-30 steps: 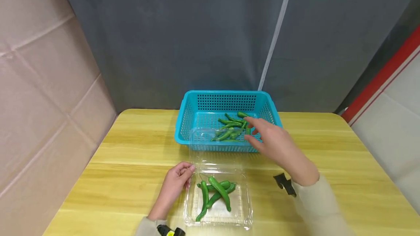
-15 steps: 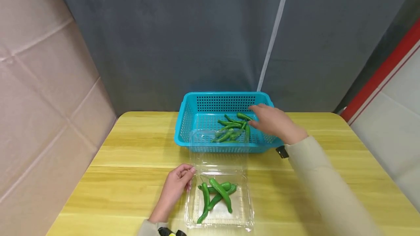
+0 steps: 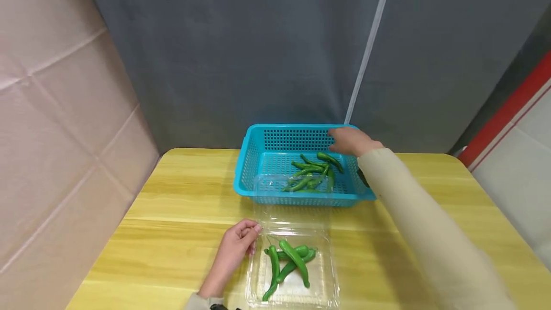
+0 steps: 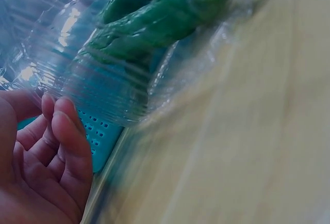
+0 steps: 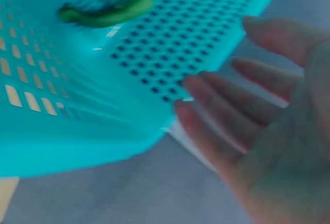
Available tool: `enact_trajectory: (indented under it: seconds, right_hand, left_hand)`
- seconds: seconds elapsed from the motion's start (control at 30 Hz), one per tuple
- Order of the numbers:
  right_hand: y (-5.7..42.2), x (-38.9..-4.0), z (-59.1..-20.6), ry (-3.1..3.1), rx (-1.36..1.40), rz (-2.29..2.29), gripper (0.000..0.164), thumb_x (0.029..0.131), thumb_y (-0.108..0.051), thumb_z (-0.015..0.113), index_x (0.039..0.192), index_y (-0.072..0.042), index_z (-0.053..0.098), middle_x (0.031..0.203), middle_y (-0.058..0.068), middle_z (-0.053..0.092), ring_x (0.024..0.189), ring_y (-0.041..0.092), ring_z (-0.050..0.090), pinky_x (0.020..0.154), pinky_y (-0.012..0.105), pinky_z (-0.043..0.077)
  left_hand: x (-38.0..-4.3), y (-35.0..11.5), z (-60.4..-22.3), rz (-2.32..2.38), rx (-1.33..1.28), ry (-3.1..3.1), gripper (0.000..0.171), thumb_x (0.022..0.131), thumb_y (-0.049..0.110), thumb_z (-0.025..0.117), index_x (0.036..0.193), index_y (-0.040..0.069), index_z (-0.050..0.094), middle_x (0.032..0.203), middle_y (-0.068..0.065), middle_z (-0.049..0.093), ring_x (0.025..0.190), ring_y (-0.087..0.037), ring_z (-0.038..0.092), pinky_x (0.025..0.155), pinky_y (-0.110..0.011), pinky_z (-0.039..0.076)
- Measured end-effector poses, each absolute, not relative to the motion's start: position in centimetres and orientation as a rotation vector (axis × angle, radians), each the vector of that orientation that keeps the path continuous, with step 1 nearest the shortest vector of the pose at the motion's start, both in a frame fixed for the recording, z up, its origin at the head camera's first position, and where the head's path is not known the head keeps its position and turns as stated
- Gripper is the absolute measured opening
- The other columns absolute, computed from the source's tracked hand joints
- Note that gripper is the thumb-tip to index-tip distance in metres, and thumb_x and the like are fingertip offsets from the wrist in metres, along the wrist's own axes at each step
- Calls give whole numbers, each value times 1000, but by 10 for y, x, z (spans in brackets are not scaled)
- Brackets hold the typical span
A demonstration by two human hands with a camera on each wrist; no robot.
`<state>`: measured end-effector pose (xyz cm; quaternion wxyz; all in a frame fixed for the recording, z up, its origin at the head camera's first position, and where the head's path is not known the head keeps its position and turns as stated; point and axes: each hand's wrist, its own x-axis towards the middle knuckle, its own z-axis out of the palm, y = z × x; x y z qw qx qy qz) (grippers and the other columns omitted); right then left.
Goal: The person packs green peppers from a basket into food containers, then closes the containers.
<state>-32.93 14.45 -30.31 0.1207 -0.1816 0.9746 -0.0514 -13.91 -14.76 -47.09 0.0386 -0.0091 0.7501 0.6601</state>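
At the front of the table lies a clear plastic clamshell box [image 3: 325, 295] with its lid raised toward the basket. Several green chili peppers [image 3: 294, 257] lie in its base. My left hand [image 3: 236, 243] pinches the box's left edge near the hinge between thumb and fingers, as the left wrist view [image 4: 51, 146] also shows. Behind the box stands a blue plastic basket [image 3: 243, 161] holding several more green chili peppers [image 3: 329, 159]. Over the basket's far right part is my right hand [image 3: 350, 141]; in the right wrist view its fingers [image 5: 221, 110] are spread, with nothing held.
A wooden table [image 3: 185, 195] carries the basket and the box. Directly behind it hangs a dark grey curtain [image 3: 224, 61]. A pale wall covering [image 3: 64, 123] rises at the left. The clamshell's lid overlaps the basket's near rim in the head view.
My right hand has moved from above the peppers toward the basket's far right rim, with nothing in it. The left hand keeps its place at the box's edge.
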Motion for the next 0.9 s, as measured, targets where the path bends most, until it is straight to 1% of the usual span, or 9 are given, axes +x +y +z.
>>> enact_trajectory:
  seconds: [0.2, 0.33, 0.5, 0.6, 0.73, 0.9]
  right_hand:
    - [150, -350, -321, 2867, -527, -224, 44, 91, -19, 49, 131, -3, 40, 132, 18, 41, 115, 34, 43, 88, 50, 40]
    - [146, -360, -341, 2841, -503, -302, 46, 91, -20, 49, 131, 0, 39, 131, 20, 41, 115, 35, 43, 89, 49, 40]
    - [142, -366, -367, 2792, -449, -275, 46, 92, -18, 48, 132, 2, 38, 131, 21, 41, 116, 36, 41, 91, 47, 39]
    - [142, -365, -374, 2789, -374, -245, 45, 91, -16, 48, 131, 2, 38, 130, 22, 42, 116, 36, 41, 92, 48, 38]
    - [142, -365, -377, 2786, -320, -242, 40, 91, -15, 48, 128, 1, 43, 125, 21, 47, 111, 35, 45, 86, 46, 41]
    - [141, -364, -380, 2778, -312, -229, 37, 92, -15, 47, 125, 0, 45, 122, 20, 49, 106, 34, 48, 77, 43, 43]
  left_hand:
    - [-140, -145, -472, 2023, 15, 2298, 32, 83, 35, 61, 96, 6, 59, 63, -9, 54, 48, -12, 48, 43, -25, 46]
    - [-135, -148, -474, 2008, -42, 2296, 31, 82, 37, 61, 95, 8, 60, 63, -11, 54, 48, -12, 48, 43, -25, 46]
    - [-132, -153, -476, 2024, -69, 2261, 33, 81, 38, 62, 94, 8, 59, 63, -10, 53, 47, -13, 48, 42, -26, 46]
    - [-133, -153, -475, 2028, -49, 2250, 35, 80, 40, 62, 95, 8, 59, 62, -8, 53, 47, -12, 48, 42, -26, 46]
    - [-135, -153, -475, 2021, -44, 2239, 36, 80, 39, 63, 96, 7, 59, 62, -8, 52, 48, -12, 48, 42, -26, 46]
    - [-136, -154, -474, 2003, -37, 2235, 30, 84, 32, 61, 97, 6, 59, 62, -8, 52, 48, -13, 48, 43, -25, 45]
